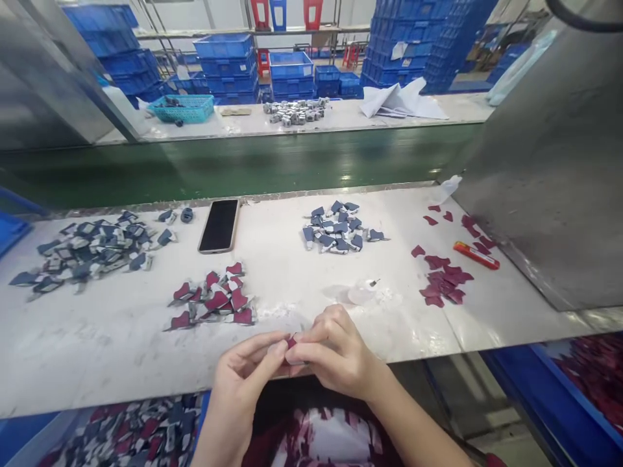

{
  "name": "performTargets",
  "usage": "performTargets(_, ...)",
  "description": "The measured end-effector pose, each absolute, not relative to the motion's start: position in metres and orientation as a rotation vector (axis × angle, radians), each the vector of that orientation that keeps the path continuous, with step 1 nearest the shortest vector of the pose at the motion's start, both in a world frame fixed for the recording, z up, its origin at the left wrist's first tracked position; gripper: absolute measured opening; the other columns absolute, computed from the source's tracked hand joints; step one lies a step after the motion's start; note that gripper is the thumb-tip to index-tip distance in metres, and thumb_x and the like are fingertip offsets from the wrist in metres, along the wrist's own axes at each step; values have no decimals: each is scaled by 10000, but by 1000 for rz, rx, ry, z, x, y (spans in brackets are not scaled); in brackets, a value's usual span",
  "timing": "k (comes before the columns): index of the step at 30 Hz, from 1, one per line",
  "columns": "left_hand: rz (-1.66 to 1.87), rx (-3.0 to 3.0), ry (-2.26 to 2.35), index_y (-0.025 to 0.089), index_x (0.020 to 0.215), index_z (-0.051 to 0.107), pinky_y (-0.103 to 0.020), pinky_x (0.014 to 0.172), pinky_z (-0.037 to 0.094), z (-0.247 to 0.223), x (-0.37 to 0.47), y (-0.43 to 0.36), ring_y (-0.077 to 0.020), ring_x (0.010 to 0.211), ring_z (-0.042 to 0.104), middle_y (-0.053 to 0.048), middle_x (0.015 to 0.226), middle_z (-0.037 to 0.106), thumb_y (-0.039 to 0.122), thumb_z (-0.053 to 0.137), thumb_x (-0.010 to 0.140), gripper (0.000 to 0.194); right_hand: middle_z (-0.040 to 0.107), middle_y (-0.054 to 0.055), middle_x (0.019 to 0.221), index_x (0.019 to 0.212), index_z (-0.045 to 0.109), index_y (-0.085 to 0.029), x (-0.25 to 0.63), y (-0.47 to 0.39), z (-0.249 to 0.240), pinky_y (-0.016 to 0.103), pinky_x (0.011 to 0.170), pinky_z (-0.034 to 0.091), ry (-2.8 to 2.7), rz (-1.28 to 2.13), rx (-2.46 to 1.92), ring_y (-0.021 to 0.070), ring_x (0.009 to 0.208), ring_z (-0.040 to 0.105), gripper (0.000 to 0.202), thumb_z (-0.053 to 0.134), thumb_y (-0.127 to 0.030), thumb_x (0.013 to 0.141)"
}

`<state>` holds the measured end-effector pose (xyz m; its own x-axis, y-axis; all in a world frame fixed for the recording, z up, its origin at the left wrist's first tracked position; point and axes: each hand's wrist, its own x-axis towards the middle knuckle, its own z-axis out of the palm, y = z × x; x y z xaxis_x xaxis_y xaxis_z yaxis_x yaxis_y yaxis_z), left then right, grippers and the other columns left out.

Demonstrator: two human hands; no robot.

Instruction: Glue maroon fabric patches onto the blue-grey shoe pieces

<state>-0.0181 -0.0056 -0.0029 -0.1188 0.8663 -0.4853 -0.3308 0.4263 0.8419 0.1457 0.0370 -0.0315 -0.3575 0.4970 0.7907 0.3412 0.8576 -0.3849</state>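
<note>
Both my hands meet at the table's front edge around one small maroon piece [292, 342]. My left hand [248, 370] pinches it between thumb and fingers from the left. My right hand [335, 353] grips the same piece with thumb and forefinger; the fingers hide most of it. Left of my hands lies a pile of maroon-topped grey parts [217, 300]. To the right, flat maroon pieces [444, 283] are scattered in a loose heap. Beyond my hands sits a cluster of blue-grey-topped parts [338, 227]. A clear plastic scrap [357, 294] lies just past my right hand.
A larger heap of blue-grey parts [92, 250] and a phone [219, 226] lie to the left. A red-orange cutter [477, 255] rests near the metal panel [549, 162] at right. Bins of parts [141, 428] sit below the table. A green belt [272, 159] runs behind.
</note>
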Motion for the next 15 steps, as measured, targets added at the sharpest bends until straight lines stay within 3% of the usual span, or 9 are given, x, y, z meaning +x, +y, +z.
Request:
performTargets(5,1309,468,1514,168,819,791,-219,602,606,-6,-25,-21,-171,613,714,-45,742,776,385,896,559,354,689,15,824,975,698,-204,124,39,-38,304,695,448,-1945,231,-520,145,755,544,85,704,-233,896)
performTargets(9,1359,476,1628,176,836,784,-275,653,625,-26,-38,-30,-225,706,742,-56,833,791,440,884,542,407,690,15,897,968,713,-241,109,41,-39,299,759,464,-2060,254,-543,150,840,561,71,672,-219,915)
performTargets(12,1320,656,1982,203,913,768,-262,696,605,-39,-58,-36,-228,797,738,-37,909,790,496,834,606,429,656,27,994,1005,718,-276,105,38,-37,284,847,489,-2120,286,-571,153,956,568,132,681,-205,900)
performTargets(15,1081,989,2414,266,1001,742,-265,655,558,-47,-87,-41,-236,837,724,-12,920,771,511,734,739,358,600,44,978,1040,706,-249,121,29,-37,285,828,519,-1970,254,-604,159,921,560,171,701,-227,871)
